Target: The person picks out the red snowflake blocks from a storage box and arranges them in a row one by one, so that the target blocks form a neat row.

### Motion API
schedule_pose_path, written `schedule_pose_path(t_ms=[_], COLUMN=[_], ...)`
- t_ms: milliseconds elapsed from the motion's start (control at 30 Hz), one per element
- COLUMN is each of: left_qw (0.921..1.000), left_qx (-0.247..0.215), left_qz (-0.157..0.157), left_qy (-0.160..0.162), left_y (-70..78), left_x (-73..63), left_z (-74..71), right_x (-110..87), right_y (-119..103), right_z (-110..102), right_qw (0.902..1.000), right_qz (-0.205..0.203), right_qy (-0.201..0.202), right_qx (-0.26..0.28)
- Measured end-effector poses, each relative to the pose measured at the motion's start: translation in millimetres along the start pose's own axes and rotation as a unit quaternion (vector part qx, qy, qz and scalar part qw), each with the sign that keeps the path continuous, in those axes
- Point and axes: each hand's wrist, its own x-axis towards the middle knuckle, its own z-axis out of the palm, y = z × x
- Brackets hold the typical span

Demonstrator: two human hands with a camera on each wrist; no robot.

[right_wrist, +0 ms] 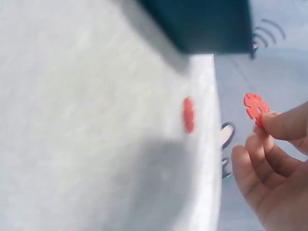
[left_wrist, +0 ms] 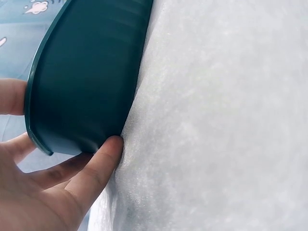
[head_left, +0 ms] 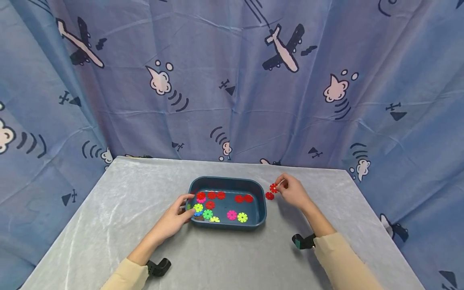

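A dark teal plastic tub (head_left: pixel 232 226) stands on the table with flower-shaped plastic discs inside. My left hand (head_left: pixel 172 222) grips its left end; in the left wrist view, fingers (left_wrist: pixel 96 171) lie along the outer wall. Beyond the tub's right end, my right hand (head_left: pixel 293 194) pinches a red notched disc (right_wrist: pixel 255 106) between thumb and fingertips, above the table. Another red disc (head_left: pixel 269 195) lies on the cloth just below it, close to the tub's right wall. In the tub are several red discs (head_left: pixel 239 198), a pink disc (head_left: pixel 232 214) and a yellow disc (head_left: pixel 242 217).
Green and blue discs also lie at the tub's left side, with a green disc (head_left: pixel 208 214) showing there. A pale grey cloth (head_left: pixel 119 217) covers the table. Behind it hangs a blue curtain (head_left: pixel 195 121) printed with planes.
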Motion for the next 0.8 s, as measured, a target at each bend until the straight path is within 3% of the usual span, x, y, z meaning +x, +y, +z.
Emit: schedule_pose_path(t_ms=[333,533,800], left_qw=[1.0,1.0,0.9999], left_qx=[-0.002,-0.007,-0.008], left_qz=[0.0,0.006,0.006], left_qy=[-0.001,-0.003,-0.006], left_y=[-0.2,0.9,2.4], left_x=[-1.6,-3.4,-2.1], left_z=[-0.9,-1.5,-1.9], right_x=[-1.1,-0.5,1.6], right_y=[44.0,48.0,48.8], right_z=[14.5,16.1,16.1], right_qw=[0.9986,0.9973,0.9968], right_qz=[0.048,0.071,0.07], right_qy=[0.005,-0.01,-0.019], right_qx=[-0.019,-0.016,-0.034])
